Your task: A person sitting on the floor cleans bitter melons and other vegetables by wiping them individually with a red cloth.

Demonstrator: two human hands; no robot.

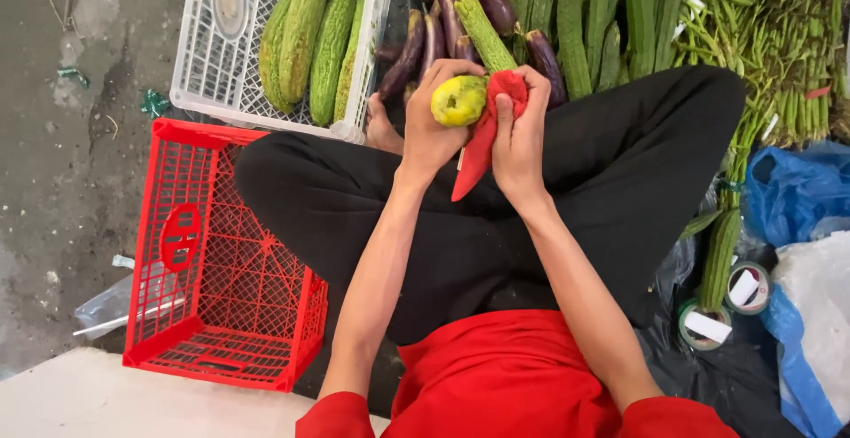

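A red plastic lattice crate (221,270) stands open at lower left of the frame. Above it, a white plastic crate (212,57) holds ridged green bitter gourds (310,39); purple aubergines (443,22) lie just right. At upper centre, the left hand (434,128) grasps a yellow-green bumpy gourd (459,100). The right hand (521,137) clenches a red cloth (482,137) pressed against that gourd.

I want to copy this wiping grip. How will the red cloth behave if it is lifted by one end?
The red cloth is probably floppy: below the right hand its free end hangs in a loose point. It looks light, pinched by fingers alone. Bunched against the yellow-green fruit in the left hand, it likely drapes rather than slips.
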